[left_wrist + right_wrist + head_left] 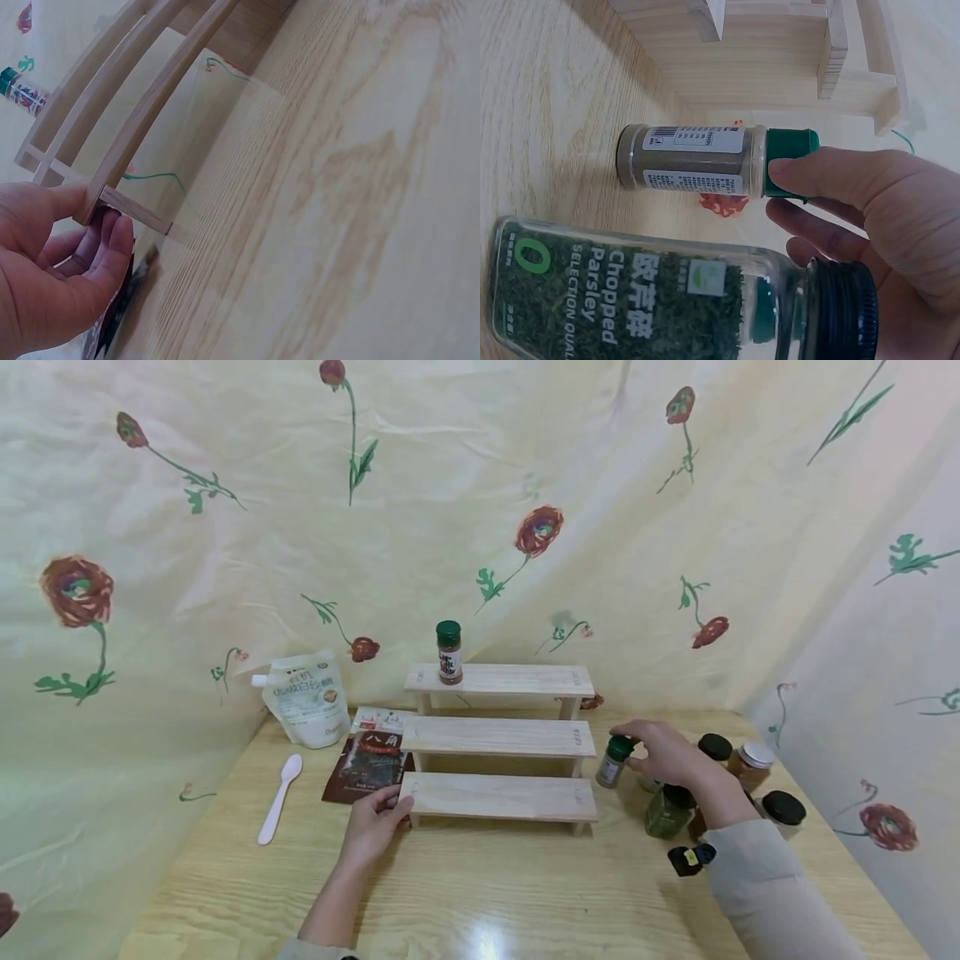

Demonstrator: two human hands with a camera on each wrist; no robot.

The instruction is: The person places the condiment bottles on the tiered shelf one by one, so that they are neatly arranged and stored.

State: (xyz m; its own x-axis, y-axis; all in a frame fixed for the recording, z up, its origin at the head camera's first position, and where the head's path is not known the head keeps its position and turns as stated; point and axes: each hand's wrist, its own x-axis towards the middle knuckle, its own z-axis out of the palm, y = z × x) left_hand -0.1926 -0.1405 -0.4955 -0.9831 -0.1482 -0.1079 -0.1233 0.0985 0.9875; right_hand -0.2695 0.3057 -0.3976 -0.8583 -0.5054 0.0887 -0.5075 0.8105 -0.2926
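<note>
Head view: the left hand (372, 823) grips the left end of the stepped wooden rack (501, 733) at its lowest step. At three o'clock of the rack, the right hand (663, 753) pinches the green cap of a spice jar (615, 762), seemingly on the table (480, 893).

Left wrist view: fingers (112, 244) curl under the rack's end.

Right wrist view: thumb and fingers clasp the cap; a parsley jar (652, 296) lies at six o'clock.

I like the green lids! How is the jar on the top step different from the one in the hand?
The top-step jar stands untouched and holds reddish-brown spice; the held jar is pinched at its cap by the right hand, beside the rack, and holds grey-green powder. Both have green caps.
</note>
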